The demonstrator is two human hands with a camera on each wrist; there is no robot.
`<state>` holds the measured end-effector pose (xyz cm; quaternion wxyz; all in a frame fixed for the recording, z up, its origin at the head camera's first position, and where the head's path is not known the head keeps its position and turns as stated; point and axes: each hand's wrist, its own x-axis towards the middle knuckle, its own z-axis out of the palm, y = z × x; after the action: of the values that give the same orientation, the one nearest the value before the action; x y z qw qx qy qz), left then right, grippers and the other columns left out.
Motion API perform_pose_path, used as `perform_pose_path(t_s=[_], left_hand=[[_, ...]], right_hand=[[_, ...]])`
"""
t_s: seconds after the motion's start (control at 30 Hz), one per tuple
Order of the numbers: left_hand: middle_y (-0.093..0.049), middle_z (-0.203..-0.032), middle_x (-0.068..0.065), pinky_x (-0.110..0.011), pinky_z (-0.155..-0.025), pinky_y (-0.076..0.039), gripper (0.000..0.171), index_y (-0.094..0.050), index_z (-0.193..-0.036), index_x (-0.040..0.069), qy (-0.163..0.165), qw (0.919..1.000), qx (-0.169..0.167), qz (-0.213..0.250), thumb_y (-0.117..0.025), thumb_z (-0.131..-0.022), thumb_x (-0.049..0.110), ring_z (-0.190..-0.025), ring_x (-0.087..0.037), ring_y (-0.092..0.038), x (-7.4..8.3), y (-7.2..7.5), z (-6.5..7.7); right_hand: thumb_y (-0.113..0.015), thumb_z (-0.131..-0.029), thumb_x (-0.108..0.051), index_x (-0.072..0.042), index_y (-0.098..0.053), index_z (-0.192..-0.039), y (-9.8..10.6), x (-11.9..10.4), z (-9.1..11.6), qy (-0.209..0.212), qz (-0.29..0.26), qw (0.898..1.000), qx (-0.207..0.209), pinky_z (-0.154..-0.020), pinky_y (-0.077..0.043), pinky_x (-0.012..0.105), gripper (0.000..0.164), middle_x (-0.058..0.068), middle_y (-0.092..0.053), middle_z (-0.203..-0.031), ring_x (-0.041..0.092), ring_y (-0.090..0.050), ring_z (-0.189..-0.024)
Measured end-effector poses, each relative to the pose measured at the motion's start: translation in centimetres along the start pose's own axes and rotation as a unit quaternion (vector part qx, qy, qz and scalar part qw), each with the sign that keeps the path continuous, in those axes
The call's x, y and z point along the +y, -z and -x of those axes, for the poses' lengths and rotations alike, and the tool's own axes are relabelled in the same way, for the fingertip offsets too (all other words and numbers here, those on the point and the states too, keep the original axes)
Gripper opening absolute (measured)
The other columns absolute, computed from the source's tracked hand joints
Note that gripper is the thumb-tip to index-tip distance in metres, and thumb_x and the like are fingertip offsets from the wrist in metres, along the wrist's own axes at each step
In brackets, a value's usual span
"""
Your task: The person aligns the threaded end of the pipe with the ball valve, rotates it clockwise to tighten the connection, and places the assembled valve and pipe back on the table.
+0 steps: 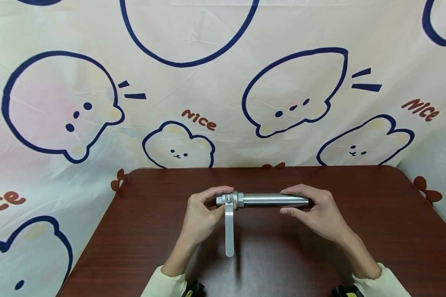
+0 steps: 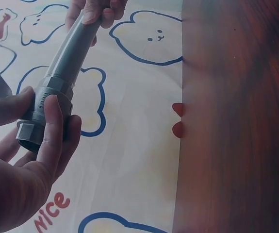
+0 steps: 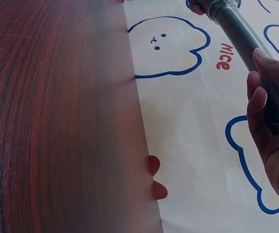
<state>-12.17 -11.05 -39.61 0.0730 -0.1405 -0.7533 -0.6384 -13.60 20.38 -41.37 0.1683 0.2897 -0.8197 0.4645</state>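
A ball valve with a long steel pipe joined to its right side is held level above the table. Its flat lever handle points toward me. My left hand grips the valve body, thumb in front and fingers behind; in the left wrist view that hand curls round the valve close to its open hollow end. My right hand holds the pipe's far end between thumb and fingers. The right wrist view shows this hand wrapped about the dark-looking pipe.
A dark reddish-brown wooden table with rounded far corners lies under the hands. Behind and beside it hangs a pale cloth printed with blue-outlined cartoon animals and red lettering. Dark straps with yellow marks sit at both wrists, by the pale sleeves.
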Motion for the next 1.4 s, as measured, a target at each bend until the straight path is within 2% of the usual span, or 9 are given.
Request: perform_pose_path(t_s=[0.23,0.5,0.67,0.87,1.17,1.4], left_hand=[[-0.079,-0.119,-0.014,-0.028,-0.081,-0.065,0.040,-0.078,-0.123,0.003,-0.017,0.9998,-0.005,-0.005,-0.078,-0.086,-0.013,-0.096,-0.021,-0.073,-0.06,-0.01,0.04],[-0.079,-0.122,-0.013,-0.029,-0.081,-0.065,0.043,-0.080,-0.122,0.009,-0.032,0.9995,-0.006,-0.007,-0.078,-0.085,-0.014,-0.096,-0.017,-0.073,0.05,-0.05,0.09],[-0.078,-0.124,-0.010,-0.031,-0.082,-0.065,0.046,-0.080,-0.121,0.011,-0.041,0.9990,0.000,-0.015,-0.078,-0.084,-0.016,-0.096,-0.014,-0.072,0.15,-0.21,0.22],[-0.078,-0.125,-0.007,-0.028,-0.082,-0.065,0.046,-0.080,-0.121,0.013,-0.051,0.9983,0.001,-0.028,-0.078,-0.085,-0.016,-0.097,-0.014,-0.072,0.05,-0.34,0.29],[-0.077,-0.127,-0.007,-0.027,-0.083,-0.065,0.047,-0.081,-0.121,0.013,-0.051,0.9983,0.001,-0.027,-0.077,-0.085,-0.017,-0.099,-0.016,-0.073,-0.17,-0.39,0.29],[-0.077,-0.127,-0.008,-0.028,-0.085,-0.065,0.044,-0.080,-0.122,0.006,-0.060,0.9978,-0.005,-0.026,-0.079,-0.084,-0.016,-0.102,-0.014,-0.074,-0.21,-0.42,0.24]], right_hand=[[-0.095,-0.079,-0.005,-0.024,-0.077,-0.123,0.11,-0.11,0.05,-0.011,0.007,1.000,0.000,-0.068,-0.055,0.020,0.051,-0.004,-0.078,-0.110,0.008,-0.066,-0.082],[-0.088,-0.087,-0.007,-0.015,-0.075,-0.127,0.42,-0.31,0.12,-0.056,-0.032,0.997,-0.031,-0.057,-0.059,0.028,0.043,0.003,-0.075,-0.095,0.010,-0.068,-0.062],[-0.087,-0.089,-0.007,-0.018,-0.075,-0.128,0.54,-0.17,0.14,-0.065,-0.038,0.996,-0.038,-0.057,-0.060,0.029,0.042,0.005,-0.075,-0.097,0.011,-0.069,-0.062],[-0.086,-0.090,-0.006,-0.018,-0.075,-0.127,0.62,-0.01,0.20,-0.066,-0.041,0.996,-0.042,-0.057,-0.059,0.029,0.041,0.004,-0.075,-0.096,0.011,-0.068,-0.062],[-0.083,-0.093,-0.007,-0.019,-0.074,-0.127,0.76,0.10,0.17,-0.076,-0.048,0.995,-0.052,-0.057,-0.059,0.030,0.037,0.004,-0.075,-0.095,0.012,-0.068,-0.061],[-0.083,-0.093,-0.008,-0.018,-0.074,-0.128,0.76,0.03,0.16,-0.079,-0.045,0.995,-0.051,-0.058,-0.059,0.030,0.037,0.003,-0.075,-0.095,0.012,-0.069,-0.063]])
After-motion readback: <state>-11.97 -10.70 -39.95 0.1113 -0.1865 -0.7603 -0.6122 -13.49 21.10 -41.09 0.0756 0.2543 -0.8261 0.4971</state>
